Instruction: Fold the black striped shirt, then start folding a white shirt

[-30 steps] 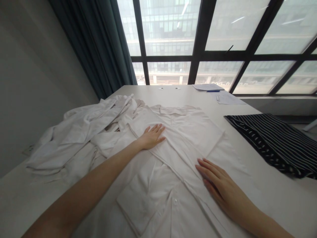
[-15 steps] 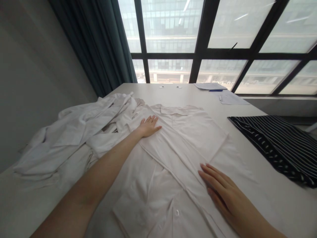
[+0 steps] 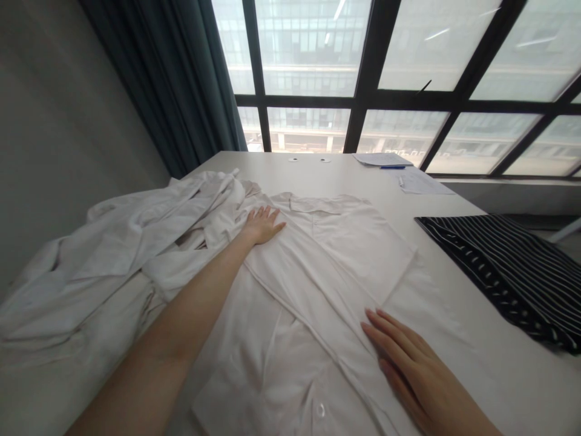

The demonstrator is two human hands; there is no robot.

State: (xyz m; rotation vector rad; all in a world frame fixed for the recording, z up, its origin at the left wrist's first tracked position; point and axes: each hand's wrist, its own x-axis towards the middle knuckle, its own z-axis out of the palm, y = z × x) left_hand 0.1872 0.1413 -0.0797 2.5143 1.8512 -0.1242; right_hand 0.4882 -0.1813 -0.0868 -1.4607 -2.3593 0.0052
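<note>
A white shirt (image 3: 336, 242) lies spread over the table in front of me, its collar end pointing toward the window. One sleeve is folded diagonally across it, and a button shows near the bottom of the view. My left hand (image 3: 262, 226) rests flat on the upper left of the shirt, fingers spread. Lower down on the right, my right hand (image 3: 403, 357) lies with stretched fingers along the edge of the diagonal sleeve. Neither hand grips the cloth.
A heap of crumpled white garments (image 3: 122, 236) lies to the left. Black-and-white striped fabric (image 3: 508, 266) hangs over the table's (image 3: 454, 260) right side. Papers (image 3: 422, 181) and a blue pen (image 3: 393, 167) lie at the far right, before the window. A dark curtain (image 3: 167, 79) hangs at left.
The view has shifted slightly. My left hand has slid a little up and left on the shirt. My right hand stays at about the same place by the sleeve.
</note>
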